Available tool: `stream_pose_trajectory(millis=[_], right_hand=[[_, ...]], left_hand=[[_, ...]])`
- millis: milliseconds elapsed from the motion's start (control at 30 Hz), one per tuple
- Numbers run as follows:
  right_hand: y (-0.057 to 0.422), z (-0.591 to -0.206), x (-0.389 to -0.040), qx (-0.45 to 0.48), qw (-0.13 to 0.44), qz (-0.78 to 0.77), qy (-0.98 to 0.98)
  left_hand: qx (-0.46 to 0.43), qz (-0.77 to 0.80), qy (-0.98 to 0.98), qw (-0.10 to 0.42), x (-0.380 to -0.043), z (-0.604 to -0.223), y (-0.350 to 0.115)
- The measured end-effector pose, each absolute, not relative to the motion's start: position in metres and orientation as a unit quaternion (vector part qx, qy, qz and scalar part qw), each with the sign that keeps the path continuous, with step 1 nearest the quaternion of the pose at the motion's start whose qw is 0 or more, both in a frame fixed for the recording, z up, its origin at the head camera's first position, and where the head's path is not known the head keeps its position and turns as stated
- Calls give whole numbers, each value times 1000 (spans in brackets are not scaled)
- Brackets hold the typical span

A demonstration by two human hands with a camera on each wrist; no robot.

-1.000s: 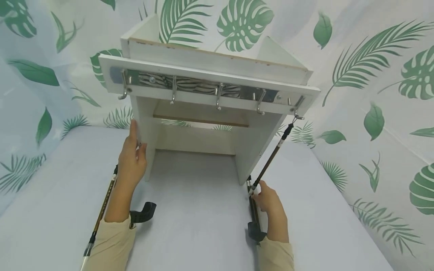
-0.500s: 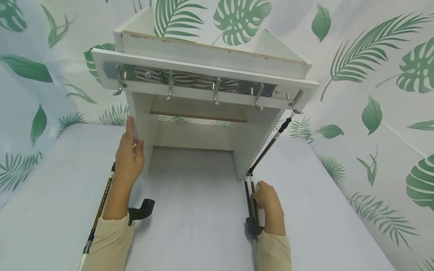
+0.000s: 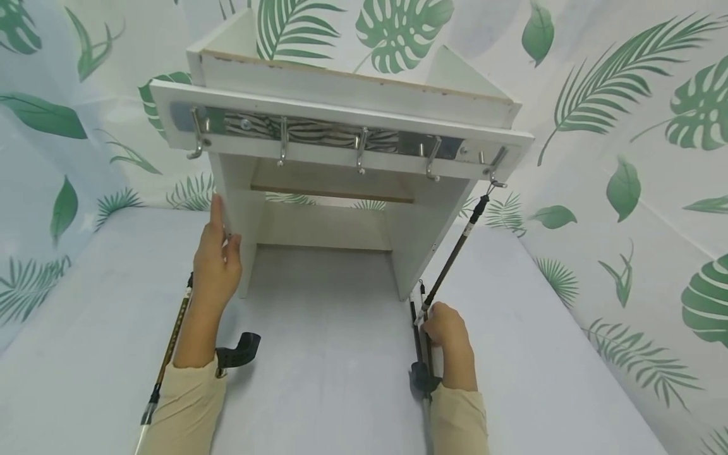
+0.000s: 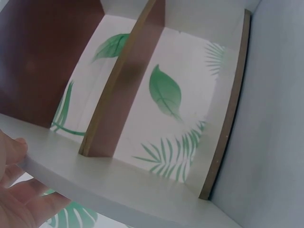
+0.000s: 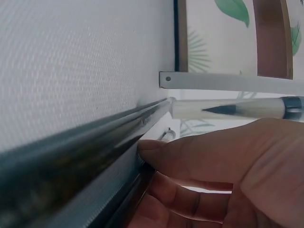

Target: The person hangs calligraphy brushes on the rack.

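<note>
A white wooden rack (image 3: 370,82) stands on the table, with a row of metal hooks across its front. My left hand (image 3: 218,265) holds the rack's left side panel (image 4: 114,190), fingers straight along the outside and thumb at the front edge. From the rightmost hook (image 3: 496,174) a brown calligraphy brush (image 3: 455,249) hangs by its loop, its clear-capped tip (image 5: 223,109) pointing down. Right beside that tip, my right hand (image 3: 449,328) pinches a second brush (image 5: 137,190) between thumb and fingers, low by the table. Another dark brush (image 5: 95,142) lies alongside.
One more brush (image 3: 175,341) lies on the white table (image 3: 330,379) left of my left forearm. Black wrist mounts (image 3: 239,351) stick out from both sleeves. Leaf-patterned cloth (image 3: 603,95) surrounds the table behind and at the sides.
The hanging brush has swung at its lower end and is back beside my right hand. My right fingers have closed on another brush. My left hand stays on the rack.
</note>
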State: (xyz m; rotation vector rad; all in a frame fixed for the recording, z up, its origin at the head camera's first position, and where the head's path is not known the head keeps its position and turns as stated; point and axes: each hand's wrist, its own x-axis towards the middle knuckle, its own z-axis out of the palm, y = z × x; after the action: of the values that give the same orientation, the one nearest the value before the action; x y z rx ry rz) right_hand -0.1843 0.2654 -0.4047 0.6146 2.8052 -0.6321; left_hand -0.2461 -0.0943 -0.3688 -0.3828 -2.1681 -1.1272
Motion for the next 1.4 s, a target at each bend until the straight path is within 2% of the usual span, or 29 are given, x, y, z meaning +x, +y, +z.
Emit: stream_pose_trajectory(millis=[400,700,1067,1400], right_hand=[[269,-399,-183,209,85,-210,951],[274,-392,-182,209,67,-333,917],[275,-380,-179,202,22,-381,902],[274,-374,-177,195,-35,-361,911]], left_hand=[[-141,-437,-830,316,-244,-366,-93],[-134,-441,-834,304,-243,-366,-94],[-126,-442,-837,297,-244,-366,-92],[-130,-440,-836,302,-244,-366,-92]])
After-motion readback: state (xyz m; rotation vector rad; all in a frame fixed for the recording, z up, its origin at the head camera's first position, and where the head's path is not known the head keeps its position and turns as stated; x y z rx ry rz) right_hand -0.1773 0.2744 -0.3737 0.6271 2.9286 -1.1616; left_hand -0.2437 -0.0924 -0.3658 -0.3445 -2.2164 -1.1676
